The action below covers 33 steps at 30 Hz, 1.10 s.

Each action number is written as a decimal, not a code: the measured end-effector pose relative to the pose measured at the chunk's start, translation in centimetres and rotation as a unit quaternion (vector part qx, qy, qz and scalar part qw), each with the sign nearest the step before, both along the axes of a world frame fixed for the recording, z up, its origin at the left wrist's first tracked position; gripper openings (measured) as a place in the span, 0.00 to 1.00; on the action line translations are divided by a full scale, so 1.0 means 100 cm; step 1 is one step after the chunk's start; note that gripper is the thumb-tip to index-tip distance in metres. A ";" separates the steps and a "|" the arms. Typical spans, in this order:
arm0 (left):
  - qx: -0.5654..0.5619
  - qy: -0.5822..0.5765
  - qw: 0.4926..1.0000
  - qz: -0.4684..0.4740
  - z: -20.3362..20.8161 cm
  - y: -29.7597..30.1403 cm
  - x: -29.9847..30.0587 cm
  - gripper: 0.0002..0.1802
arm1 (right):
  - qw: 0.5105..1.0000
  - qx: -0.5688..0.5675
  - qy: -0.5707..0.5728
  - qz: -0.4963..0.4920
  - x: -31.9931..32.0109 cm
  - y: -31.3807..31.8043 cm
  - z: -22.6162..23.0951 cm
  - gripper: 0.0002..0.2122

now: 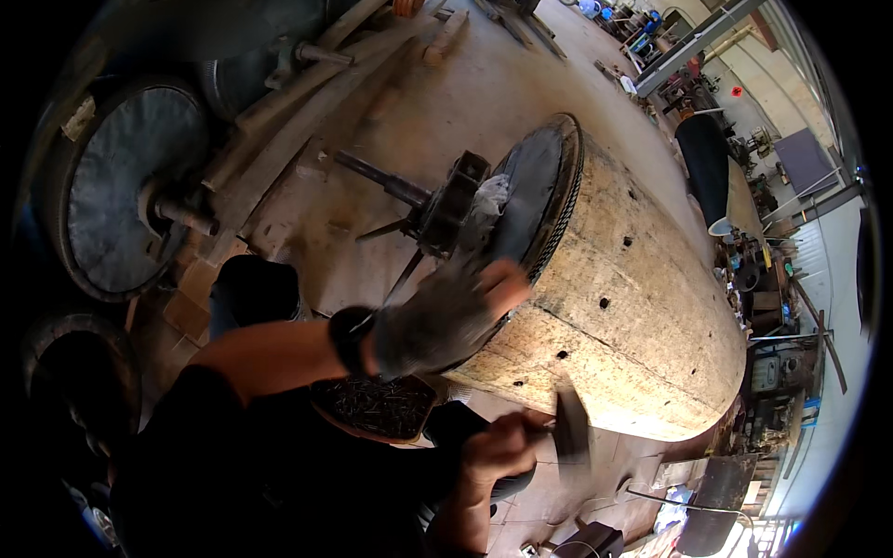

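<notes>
A large drum [642,288] with a pale, stained wooden-looking surface lies on its side, a row of dark holes along it. Dark ridged trim edges its grey end face. My left hand [433,321], in a grey glove with bare fingertips, is at that near rim; its fingers are bent together, and whatever they pinch is hidden. Below the drum, my right hand [502,448] is wrapped round the handle of a hammer [571,426], whose dark head is smeared by motion beside the drum's lower side. A container of nails [377,406] sits under my left forearm.
From the drum's end face juts a metal shaft [386,181] with a dark bearing block [451,206]. Another round drum end [135,186] stands at left, near long wooden planks [298,139]. A dark roll [707,167] lies at far right, before cluttered shelves and machinery.
</notes>
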State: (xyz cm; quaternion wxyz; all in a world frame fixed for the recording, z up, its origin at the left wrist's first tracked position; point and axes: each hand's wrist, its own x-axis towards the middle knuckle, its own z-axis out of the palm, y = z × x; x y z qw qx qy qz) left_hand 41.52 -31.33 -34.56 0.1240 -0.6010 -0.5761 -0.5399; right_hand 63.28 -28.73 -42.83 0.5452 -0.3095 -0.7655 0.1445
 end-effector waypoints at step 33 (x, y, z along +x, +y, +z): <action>0.095 0.118 0.981 0.125 0.038 0.145 -0.026 0.09 | 0.959 -0.167 -0.211 -0.088 -0.004 -0.007 0.017 0.08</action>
